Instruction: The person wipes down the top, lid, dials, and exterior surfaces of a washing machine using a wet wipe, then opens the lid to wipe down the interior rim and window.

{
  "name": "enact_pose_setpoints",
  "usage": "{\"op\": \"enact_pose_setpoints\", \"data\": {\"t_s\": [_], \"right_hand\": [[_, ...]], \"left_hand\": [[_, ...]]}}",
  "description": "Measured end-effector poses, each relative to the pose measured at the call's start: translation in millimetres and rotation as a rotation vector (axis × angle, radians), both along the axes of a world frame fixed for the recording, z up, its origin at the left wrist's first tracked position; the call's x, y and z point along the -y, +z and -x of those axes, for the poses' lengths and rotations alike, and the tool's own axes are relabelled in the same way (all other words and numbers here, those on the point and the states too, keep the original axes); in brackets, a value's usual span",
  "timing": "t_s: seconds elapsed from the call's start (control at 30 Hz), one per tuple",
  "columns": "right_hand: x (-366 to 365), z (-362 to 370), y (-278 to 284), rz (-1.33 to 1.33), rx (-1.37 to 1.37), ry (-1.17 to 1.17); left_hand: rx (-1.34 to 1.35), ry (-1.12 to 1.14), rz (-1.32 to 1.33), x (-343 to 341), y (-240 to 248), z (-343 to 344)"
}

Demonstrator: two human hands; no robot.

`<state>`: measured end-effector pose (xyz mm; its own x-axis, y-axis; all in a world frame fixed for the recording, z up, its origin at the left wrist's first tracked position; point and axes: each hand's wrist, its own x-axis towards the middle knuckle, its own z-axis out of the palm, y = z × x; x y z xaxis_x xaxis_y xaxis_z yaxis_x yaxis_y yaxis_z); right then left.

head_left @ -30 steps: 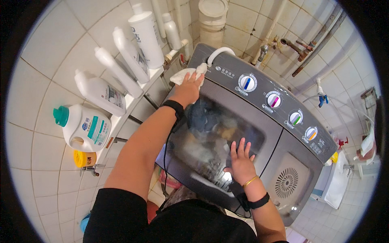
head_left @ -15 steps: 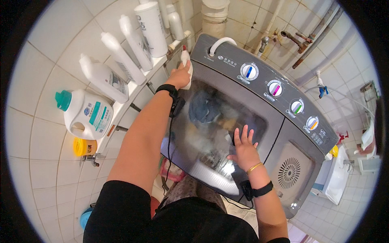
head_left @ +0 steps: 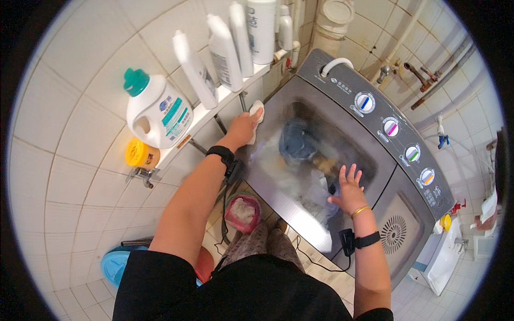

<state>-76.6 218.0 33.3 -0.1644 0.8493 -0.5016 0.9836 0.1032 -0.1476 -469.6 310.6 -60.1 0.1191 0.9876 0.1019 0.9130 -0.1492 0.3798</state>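
From the head view, the left hand (head_left: 242, 128) clutches a white cloth (head_left: 257, 114) against the near-left edge of the washing machine (head_left: 342, 139). The right hand (head_left: 348, 191), fingers spread and holding nothing, lies flat on the machine's see-through lid (head_left: 300, 176), over the blue laundry (head_left: 297, 140) inside.

Left hand (head_left: 242, 128): bare, with a black band-style wrist device (head_left: 224, 157) strapped just behind it. Right hand (head_left: 349, 193): bare, a thin gold bangle (head_left: 360, 211) at the wrist, then a black strap carrying a small black box (head_left: 357, 242) with a dangling cable. Black short-sleeved top (head_left: 235, 291); patterned grey-brown trousers (head_left: 262, 243).
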Motion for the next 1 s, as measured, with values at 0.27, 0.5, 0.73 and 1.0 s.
{"op": "enact_pose_setpoints", "data": {"t_s": [0.27,0.5,0.73,1.0], "right_hand": [[-0.2,-3.3,-7.9,-0.002,0.027,-0.017],[-0.7,-0.6,-13.2,-0.015,0.058,-0.037],[6.5,21.8,0.2,0.017,0.207,-0.088],[30.7,82.6,12.5,-0.118,0.14,0.129]], "left_hand": [[0.007,0.137,0.007,67.8,9.8,3.4],[-0.026,0.194,-0.039,98.3,-8.4,16.9],[0.281,0.261,-0.148,140.1,-9.1,22.1],[0.805,0.438,-0.127,118.7,-38.5,13.6]]}}
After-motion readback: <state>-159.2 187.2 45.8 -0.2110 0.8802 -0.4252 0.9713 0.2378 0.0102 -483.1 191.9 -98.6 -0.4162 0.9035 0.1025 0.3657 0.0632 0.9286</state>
